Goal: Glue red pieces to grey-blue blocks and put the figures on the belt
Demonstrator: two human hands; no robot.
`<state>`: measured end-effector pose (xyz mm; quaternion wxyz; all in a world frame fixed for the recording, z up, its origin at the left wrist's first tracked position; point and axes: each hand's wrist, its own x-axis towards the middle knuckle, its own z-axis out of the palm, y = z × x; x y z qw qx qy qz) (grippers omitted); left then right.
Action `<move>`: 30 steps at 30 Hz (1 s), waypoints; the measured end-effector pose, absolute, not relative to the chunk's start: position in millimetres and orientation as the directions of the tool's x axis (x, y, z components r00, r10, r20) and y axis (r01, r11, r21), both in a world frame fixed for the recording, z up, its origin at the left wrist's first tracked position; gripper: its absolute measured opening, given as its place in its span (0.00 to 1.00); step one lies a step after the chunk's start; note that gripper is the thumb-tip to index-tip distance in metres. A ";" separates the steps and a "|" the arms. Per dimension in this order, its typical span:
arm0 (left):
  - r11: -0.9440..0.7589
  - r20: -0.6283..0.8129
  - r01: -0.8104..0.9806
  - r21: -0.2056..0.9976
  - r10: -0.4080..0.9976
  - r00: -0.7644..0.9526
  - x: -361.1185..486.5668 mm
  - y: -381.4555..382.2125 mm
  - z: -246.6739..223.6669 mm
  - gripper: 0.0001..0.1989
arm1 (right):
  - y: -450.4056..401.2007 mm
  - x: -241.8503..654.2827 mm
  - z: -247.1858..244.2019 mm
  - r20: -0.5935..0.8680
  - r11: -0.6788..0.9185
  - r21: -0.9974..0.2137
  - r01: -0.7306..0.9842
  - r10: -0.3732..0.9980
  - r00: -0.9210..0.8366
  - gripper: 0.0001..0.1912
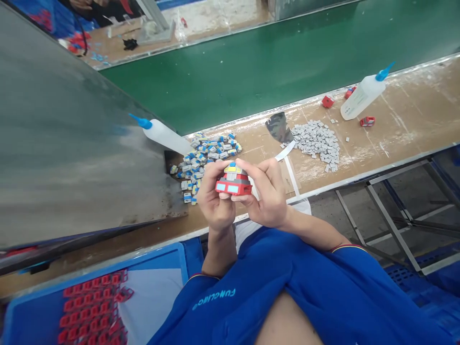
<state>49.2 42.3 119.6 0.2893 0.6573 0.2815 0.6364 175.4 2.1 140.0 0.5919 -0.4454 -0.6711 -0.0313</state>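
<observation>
Left grip (216, 206) and right grip (269, 196) are both clamped on one red toy (234, 184), pressing it from its two sides. I hold the toy in front of my body, near the front edge of the tabletop (424, 105); its two pale blue windows face me and its yellow-and-blue top piece points away. Beyond my left grip lies a pile of small grey, blue and yellow pieces (212, 154), with a bottle (167, 136) just beside it. To the right, a heap of grey tiles (318, 141) adjoins a camouflage cloth (279, 127). Farther right, a second bottle (362, 98) stands near several red blocks (327, 101). At lower left, a blue tray (182, 262) carries rows of red shells (74, 318) beside a white sheet (154, 297).
</observation>
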 end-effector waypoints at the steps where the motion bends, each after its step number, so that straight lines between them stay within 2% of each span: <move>1: -0.676 0.675 0.008 0.737 0.737 0.040 49.9 43.6 119.4 0.22 | 3.0 176.9 138.4 0.821 0.600 -0.491 0.632 0.562 0.103 0.25; 7: -0.693 0.686 0.072 0.717 0.721 0.104 52.8 46.9 123.7 0.25 | 7.0 187.4 131.7 0.820 0.650 -0.532 0.542 0.555 0.139 0.27; 18: -0.786 0.790 0.243 0.568 0.604 0.105 47.3 26.5 142.5 0.26 | 0.8 201.1 148.4 0.819 0.763 -0.561 0.319 0.567 0.086 0.27; 22: -0.781 0.788 0.232 0.579 0.610 0.087 47.7 26.9 141.5 0.26 | 2.5 202.1 149.2 0.785 0.731 -0.595 0.334 0.617 0.049 0.26; 30: -0.746 0.771 0.254 0.616 0.637 -0.001 40.9 29.6 131.8 0.25 | 12.3 189.1 138.8 0.802 0.754 -0.570 0.327 0.596 0.024 0.28</move>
